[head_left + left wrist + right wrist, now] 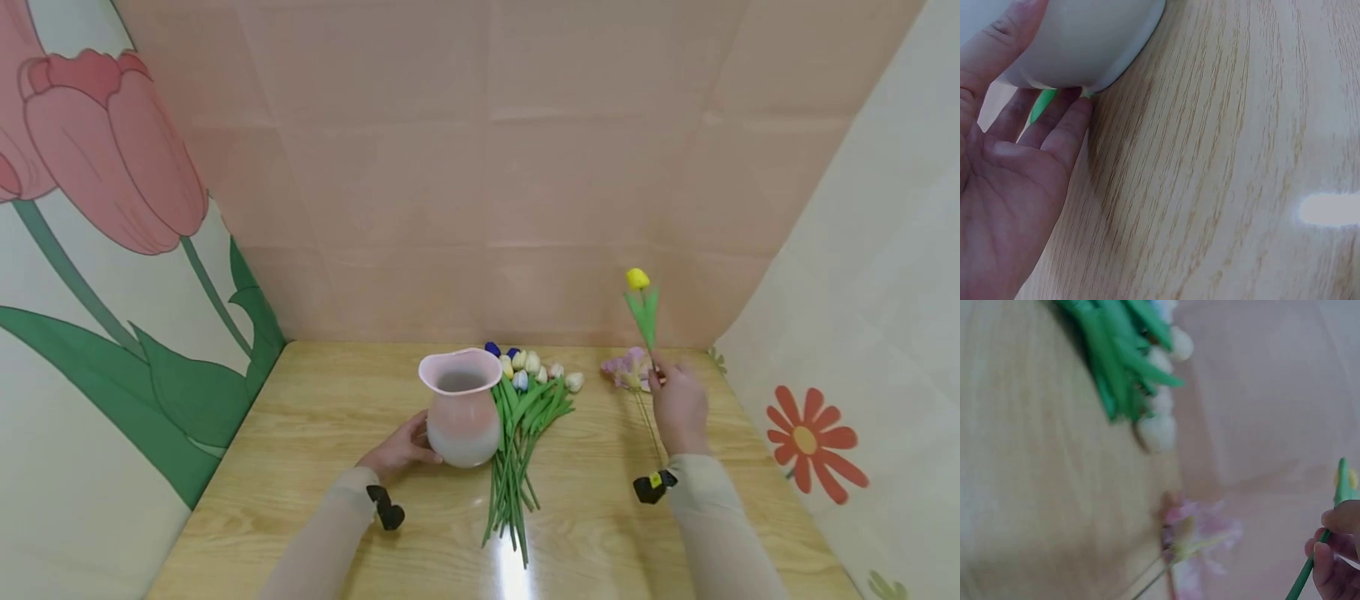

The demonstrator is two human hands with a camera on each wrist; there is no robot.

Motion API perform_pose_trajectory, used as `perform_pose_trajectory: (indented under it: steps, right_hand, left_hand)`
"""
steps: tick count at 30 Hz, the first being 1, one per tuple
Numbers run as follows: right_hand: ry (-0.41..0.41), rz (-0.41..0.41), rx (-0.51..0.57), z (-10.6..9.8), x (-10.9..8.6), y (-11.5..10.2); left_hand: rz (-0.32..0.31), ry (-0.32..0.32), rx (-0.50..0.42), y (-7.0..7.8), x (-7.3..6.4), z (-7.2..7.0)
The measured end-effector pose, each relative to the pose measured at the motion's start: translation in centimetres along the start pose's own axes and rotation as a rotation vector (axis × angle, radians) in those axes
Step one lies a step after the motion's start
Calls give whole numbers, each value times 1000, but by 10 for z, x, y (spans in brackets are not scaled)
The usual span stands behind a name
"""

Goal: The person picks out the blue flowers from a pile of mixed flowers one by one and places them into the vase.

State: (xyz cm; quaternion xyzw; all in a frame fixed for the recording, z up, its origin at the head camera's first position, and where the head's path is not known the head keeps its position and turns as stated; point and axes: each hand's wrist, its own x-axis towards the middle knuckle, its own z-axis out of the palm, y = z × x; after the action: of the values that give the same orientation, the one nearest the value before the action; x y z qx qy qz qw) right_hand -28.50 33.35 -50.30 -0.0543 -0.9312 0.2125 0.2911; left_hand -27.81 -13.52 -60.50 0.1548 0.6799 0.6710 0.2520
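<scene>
A pink-and-white vase [463, 425] with a flared, wavy rim stands upright on the wooden table. At its left side, my left hand [405, 450] holds the lower body between thumb and fingers; in the left wrist view the fingers [1066, 131] curve along the vase's underside [1097, 44]. My right hand [681, 404] pinches the green stem of a yellow artificial tulip [637, 280], raised upright above the table's right part. In the right wrist view, thumb and fingers [1341, 519] close around that stem [1302, 575], and only a little of the yellow bloom shows.
Right beside the vase lies a bunch of artificial tulips [525, 408] with white, blue and yellow heads, stems toward me. A pink-purple lily [626, 367] lies under my right hand. Behind the table [315, 400] hangs a pinkish-brown backdrop [480, 183].
</scene>
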Motion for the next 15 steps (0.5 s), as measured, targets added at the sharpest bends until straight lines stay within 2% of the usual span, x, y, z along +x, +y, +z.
perform_pose_trajectory:
  steps: [6, 11, 15]
  right_hand:
    - [-161, 54, -45, 21, -17, 34]
    - [-217, 59, -67, 26, -27, 54]
    - [-292, 73, -108, 29, -32, 65]
  left_hand:
    - [14, -16, 3, -1, 1, -1]
    - [13, -14, -2, 1, 0, -1]
    - [-13, -7, -10, 3, 0, 0]
